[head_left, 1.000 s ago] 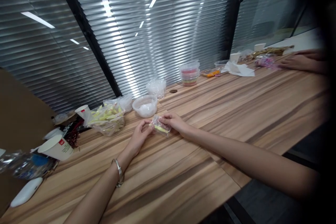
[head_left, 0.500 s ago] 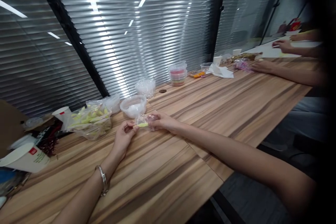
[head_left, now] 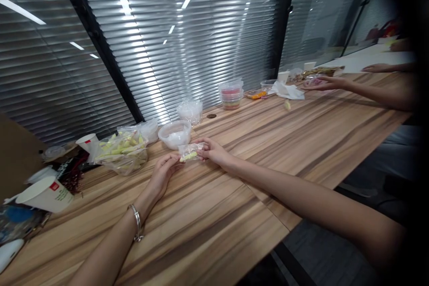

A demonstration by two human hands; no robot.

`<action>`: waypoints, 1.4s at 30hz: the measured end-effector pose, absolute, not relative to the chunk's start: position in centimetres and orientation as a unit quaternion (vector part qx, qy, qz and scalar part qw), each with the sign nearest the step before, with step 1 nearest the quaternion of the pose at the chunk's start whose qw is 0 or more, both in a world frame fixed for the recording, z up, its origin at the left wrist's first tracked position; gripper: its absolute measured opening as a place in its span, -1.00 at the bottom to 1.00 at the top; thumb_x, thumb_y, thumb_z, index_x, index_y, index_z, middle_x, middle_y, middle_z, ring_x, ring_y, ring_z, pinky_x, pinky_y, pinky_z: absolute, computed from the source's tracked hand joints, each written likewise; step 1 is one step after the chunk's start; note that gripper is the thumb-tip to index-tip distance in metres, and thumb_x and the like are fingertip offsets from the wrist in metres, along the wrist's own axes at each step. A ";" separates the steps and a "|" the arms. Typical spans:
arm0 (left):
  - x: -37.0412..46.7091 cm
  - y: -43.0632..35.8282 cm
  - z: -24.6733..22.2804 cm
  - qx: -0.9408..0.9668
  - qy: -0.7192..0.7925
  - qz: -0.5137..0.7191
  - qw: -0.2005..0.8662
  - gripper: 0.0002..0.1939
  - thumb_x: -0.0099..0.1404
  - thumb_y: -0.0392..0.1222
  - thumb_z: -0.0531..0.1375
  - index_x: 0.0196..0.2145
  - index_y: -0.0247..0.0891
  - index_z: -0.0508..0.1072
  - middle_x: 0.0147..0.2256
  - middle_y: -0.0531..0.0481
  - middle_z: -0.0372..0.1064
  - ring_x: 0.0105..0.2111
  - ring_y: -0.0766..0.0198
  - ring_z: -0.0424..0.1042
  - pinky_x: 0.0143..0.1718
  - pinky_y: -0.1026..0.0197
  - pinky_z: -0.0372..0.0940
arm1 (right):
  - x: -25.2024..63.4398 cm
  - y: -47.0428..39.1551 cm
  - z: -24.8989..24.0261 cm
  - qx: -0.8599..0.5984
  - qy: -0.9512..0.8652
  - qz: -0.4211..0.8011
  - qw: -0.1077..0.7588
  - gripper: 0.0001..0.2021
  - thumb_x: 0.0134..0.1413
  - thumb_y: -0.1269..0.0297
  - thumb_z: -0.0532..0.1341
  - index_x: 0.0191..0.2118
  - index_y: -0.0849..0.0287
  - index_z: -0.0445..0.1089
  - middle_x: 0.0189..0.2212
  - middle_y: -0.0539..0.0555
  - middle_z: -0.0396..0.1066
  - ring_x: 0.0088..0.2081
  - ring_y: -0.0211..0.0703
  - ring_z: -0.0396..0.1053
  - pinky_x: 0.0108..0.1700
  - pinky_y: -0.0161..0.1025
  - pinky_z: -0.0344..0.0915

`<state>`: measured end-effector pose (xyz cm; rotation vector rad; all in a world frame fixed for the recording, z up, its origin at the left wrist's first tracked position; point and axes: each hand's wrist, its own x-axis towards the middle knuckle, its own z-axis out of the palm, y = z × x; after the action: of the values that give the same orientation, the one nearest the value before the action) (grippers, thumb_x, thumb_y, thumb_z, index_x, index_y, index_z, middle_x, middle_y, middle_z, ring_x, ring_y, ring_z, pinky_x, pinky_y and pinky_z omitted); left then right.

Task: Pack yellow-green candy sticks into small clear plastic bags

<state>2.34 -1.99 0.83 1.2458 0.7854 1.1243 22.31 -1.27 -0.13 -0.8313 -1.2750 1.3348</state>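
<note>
A small clear plastic bag (head_left: 186, 148) is held just above the wooden table between my two hands. Inside or against it lies a yellow-green piece (head_left: 189, 156), too small to name. My left hand (head_left: 164, 168) is closed at the bag's left end, its fingertips pinched by the yellow-green piece. The fingers of my right hand (head_left: 214, 153) grip the bag's right side. Right behind the bag stands a round clear plastic bowl (head_left: 164, 136) with whitish contents. Left of my left hand is a large clear bag (head_left: 122, 163) full of yellow-green pieces.
Paper cups (head_left: 50, 196) stand at the left. Stacked plastic tubs (head_left: 231, 94) are by the blinds. A crumpled tissue (head_left: 288, 90) lies at the back right, a small yellowish piece (head_left: 287, 105) before it. A co-worker's hand (head_left: 326, 83) is over the table.
The yellow-green piece now sits farther along the small bag. A yellowish piece has appeared on the table near the tissue, and the co-worker's hand has moved left and turned. The view has shifted slightly.
</note>
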 end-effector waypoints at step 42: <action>2.0 -1.3 -0.5 0.606 0.400 0.479 0.493 -0.80 -0.07 -0.27 0.32 -0.46 -0.30 0.37 -0.42 0.03 0.41 -0.40 0.36 0.34 -0.31 0.34 0.19 | 33.3 4.5 -0.3 -0.597 -0.534 0.219 0.557 -0.69 0.03 0.40 0.05 -0.08 0.27 0.36 -0.10 0.20 0.34 -0.07 -0.08 0.25 0.00 -0.12 0.14</action>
<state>2.05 -1.26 -0.54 1.4709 0.9691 1.1617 33.27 4.49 -0.25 -1.4091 -1.2594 0.5174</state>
